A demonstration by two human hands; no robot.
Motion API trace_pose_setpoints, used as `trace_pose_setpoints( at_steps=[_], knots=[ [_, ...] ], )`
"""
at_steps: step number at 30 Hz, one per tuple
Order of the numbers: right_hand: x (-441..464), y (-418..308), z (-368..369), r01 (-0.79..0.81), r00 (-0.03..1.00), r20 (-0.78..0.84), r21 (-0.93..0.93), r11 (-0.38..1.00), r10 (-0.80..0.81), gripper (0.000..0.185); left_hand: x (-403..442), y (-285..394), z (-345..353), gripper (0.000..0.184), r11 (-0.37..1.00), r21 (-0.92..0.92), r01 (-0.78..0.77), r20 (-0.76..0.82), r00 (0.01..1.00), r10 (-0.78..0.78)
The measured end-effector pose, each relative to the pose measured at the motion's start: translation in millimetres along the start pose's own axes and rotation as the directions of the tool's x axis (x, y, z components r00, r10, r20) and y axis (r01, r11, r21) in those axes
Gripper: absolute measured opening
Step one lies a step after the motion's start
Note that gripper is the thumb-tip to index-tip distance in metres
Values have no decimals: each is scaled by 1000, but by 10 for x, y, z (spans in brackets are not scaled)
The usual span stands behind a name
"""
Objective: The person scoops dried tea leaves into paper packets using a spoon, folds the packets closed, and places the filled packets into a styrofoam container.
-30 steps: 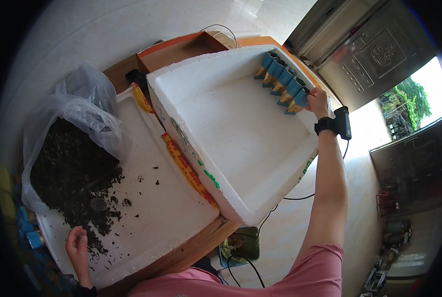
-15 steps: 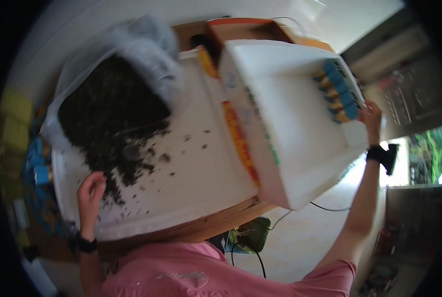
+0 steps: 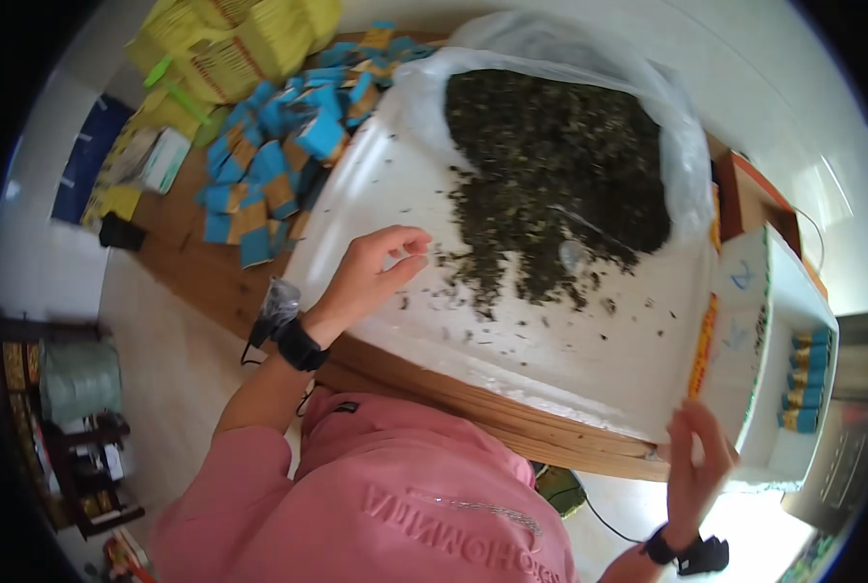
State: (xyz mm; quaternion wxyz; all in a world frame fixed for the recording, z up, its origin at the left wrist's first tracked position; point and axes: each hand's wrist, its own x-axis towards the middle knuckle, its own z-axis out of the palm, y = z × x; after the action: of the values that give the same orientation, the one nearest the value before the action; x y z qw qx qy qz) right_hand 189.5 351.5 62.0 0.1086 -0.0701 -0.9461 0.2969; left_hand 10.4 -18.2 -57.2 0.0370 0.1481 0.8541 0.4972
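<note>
My left hand (image 3: 376, 267) hovers over the left front part of a white tray (image 3: 444, 335). Its fingers are curved, with a gap between thumb and fingertips and nothing visible in them. Dark dried leaves (image 3: 560, 165) spill from a clear plastic bag (image 3: 682, 126) onto the tray, just right of that hand. A small clear object (image 3: 572, 255), kind unclear, lies among the leaves. Near the tray's right front corner is my right hand (image 3: 698, 452), slightly blurred, its fingers apart and nothing visible in it. Beside it stands a white foam box (image 3: 753, 321) holding a row of blue-and-tan packets (image 3: 805, 379).
A heap of blue-and-tan packets (image 3: 278, 175) lies on the wooden table (image 3: 186, 253) left of the tray. Yellow bags (image 3: 240, 58) stand behind the heap. An orange-brown box (image 3: 760, 199) sits behind the foam box. A dark cable (image 3: 609, 530) hangs below the table.
My right hand has let go of the foam box's far rim and come back toward the tray's corner. The view has swung left, bringing the packet heap into sight.
</note>
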Motion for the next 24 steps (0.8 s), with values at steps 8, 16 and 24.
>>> trace_pose_setpoints(
  at_steps=[8, 16, 24],
  knots=[
    [853, 281, 1513, 48, 998, 44, 22, 999, -49, 22, -131, -677, -751, 23, 999, -11, -40, -314, 949, 35],
    [1145, 618, 1863, 247, 964, -46, -202, 948, -262, 12, 684, -1208, -1537, 81, 991, 16, 129, -519, 849, -102],
    [1014, 724, 1737, 286, 947, -94, -198, 938, -309, 6, 1101, -1462, -1647, 91, 949, 171, 264, -485, 861, -152]
  ],
)
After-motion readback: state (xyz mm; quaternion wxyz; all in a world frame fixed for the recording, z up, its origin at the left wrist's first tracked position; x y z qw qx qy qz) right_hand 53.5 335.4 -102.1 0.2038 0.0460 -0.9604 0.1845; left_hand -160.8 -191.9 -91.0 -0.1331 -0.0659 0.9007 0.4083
